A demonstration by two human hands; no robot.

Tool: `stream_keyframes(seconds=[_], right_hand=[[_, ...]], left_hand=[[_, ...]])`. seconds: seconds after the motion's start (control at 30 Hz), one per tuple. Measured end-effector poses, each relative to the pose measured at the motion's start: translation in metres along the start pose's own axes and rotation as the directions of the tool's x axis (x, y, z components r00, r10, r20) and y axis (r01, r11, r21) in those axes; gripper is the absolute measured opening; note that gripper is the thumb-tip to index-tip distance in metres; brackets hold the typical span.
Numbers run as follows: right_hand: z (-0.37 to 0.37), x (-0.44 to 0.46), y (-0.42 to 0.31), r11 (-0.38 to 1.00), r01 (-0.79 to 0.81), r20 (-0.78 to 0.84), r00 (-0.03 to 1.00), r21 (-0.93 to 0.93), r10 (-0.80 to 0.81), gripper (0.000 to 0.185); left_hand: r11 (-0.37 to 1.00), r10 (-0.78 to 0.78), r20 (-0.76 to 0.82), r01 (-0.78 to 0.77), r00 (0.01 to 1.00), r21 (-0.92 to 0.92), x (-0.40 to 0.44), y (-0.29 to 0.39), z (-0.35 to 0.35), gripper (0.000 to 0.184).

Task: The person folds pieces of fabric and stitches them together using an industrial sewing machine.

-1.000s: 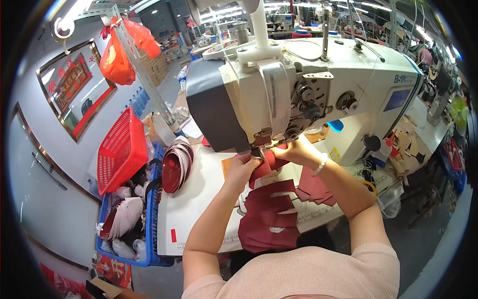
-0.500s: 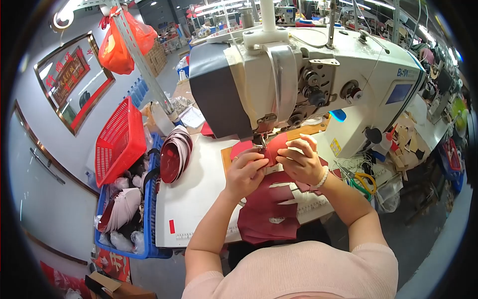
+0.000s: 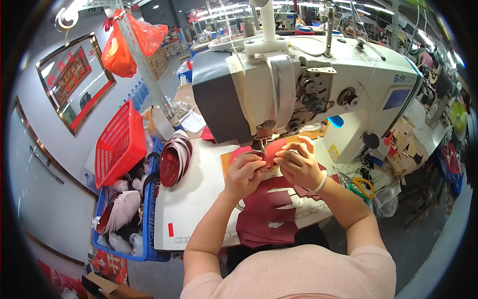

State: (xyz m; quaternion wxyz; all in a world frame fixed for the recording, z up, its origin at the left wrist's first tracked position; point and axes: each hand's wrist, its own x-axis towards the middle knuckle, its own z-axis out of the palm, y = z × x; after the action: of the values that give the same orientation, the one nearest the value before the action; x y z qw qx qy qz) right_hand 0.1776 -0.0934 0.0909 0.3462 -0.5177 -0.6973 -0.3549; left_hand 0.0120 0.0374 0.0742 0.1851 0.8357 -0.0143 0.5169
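Note:
A red leather-like piece (image 3: pixel 275 149) lies under the needle area of a sewing machine (image 3: pixel 318 74). My left hand (image 3: pixel 244 173) is closed at its near left edge, thumb and fingertips pinched together just below the presser foot. On the other side my right hand (image 3: pixel 300 165), with a beaded bracelet at the wrist, pinches the same piece with bent fingers. My hands partly hide it. Dark red cut pieces (image 3: pixel 266 217) lie below my hands and hang over the table's front edge.
Curved red and pale pieces (image 3: pixel 176 158) stand stacked on the white table (image 3: pixel 194 199). A blue crate (image 3: pixel 148 244) and a red basket (image 3: pixel 118 144) are at left. Yellow-handled scissors (image 3: pixel 365 187) and tangled thread lie at right.
My right hand has come slightly down and left, nearer my left hand, its fingers more bent. The whole view has shifted a little. My left hand stays by the presser foot.

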Motion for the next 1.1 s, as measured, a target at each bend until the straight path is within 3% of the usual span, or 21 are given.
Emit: stream_keyframes(seconds=[0.07, 0.37, 0.67, 0.77, 0.9, 1.0, 1.1], right_hand=[[-0.001, 0.000, -0.003, 1.000, -0.010, -0.003, 1.000, -0.002, 0.010, 0.024], [-0.004, -0.002, -0.004, 1.000, -0.009, 0.012, 1.000, -0.010, 0.009, 0.024], [-0.002, 0.009, -0.001, 0.998, -0.042, 0.053, 0.998, -0.040, 0.044, 0.025], [-0.001, 0.017, 0.005, 0.996, -0.064, 0.096, 0.993, -0.064, 0.070, 0.027], [0.005, 0.021, 0.009, 0.993, -0.074, 0.125, 0.989, -0.094, 0.086, 0.030], [0.005, 0.021, 0.013, 0.995, -0.048, 0.105, 0.993, -0.091, 0.057, 0.032], [0.003, 0.018, 0.011, 0.995, -0.043, 0.138, 0.989, -0.092, 0.056, 0.028]], left_hand=[[0.995, -0.062, 0.000, 0.062, 0.998, -0.077, -0.003, -0.003, 0.000, 0.024], [0.999, 0.045, -0.009, -0.045, 0.999, -0.029, 0.000, -0.001, -0.004, 0.025], [0.979, 0.162, -0.016, -0.159, 0.987, 0.124, 0.009, -0.019, -0.002, 0.026], [0.997, 0.020, 0.024, -0.022, 0.999, 0.072, 0.009, -0.031, 0.000, 0.023], [0.997, -0.011, -0.013, 0.012, 1.000, 0.074, 0.007, -0.043, 0.002, 0.020], [0.989, -0.074, -0.064, 0.081, 0.995, 0.124, -0.003, -0.042, 0.007, 0.039], [0.937, -0.241, -0.127, 0.265, 0.962, 0.227, -0.031, -0.049, 0.016, 0.063]])
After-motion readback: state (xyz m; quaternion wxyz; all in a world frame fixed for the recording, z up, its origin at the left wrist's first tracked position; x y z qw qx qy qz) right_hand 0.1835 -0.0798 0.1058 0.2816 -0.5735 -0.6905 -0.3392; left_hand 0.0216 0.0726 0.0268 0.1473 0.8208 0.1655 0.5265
